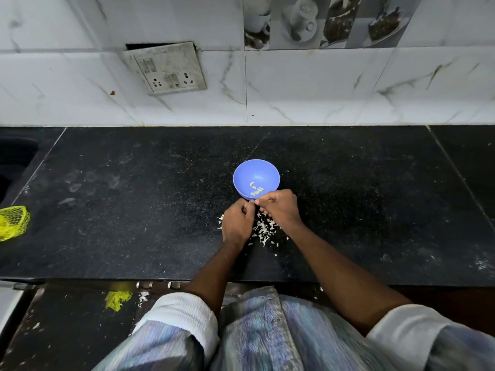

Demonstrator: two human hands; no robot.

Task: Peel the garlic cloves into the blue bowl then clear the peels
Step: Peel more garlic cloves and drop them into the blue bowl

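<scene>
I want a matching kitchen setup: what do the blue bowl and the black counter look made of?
Blue bowl: likely plastic, matte, uniform colour, thin rim, soft highlights. Counter: seemingly polished granite or similar stone, black with fine pale specks and seams between slabs.

The black counter [134, 210] lies open left and right. Only the blue bowl [256, 178], the peels [263, 227] and a yellow net [13, 223] at the left edge obstruct.

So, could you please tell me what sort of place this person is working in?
Most likely a home kitchen: a dark stone counter backed by marble-look wall tiles, a switch-and-socket plate on the wall, and a blue bowl of peeled garlic.
</scene>
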